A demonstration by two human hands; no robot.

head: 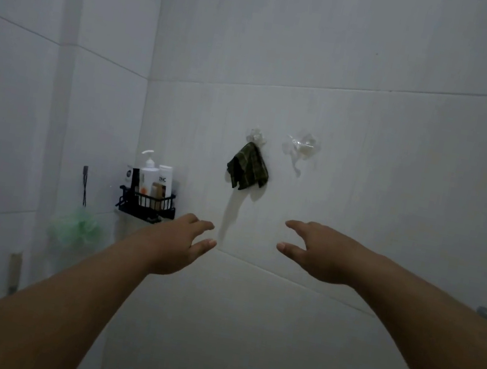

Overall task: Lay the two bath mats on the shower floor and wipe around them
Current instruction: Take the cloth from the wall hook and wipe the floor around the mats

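Your head view is dim, grey-blue, grainy. Soft flat light, source unclear, no glare. Tile lines [349, 86] bow from wide-angle distortion; green loofah [75, 228] looks blurred.

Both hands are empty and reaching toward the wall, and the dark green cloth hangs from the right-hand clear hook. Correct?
Not quite. In the head view the dark green cloth hangs from the left clear hook; the right clear hook is bare. The left hand and right hand are indeed empty, reaching toward the wall.
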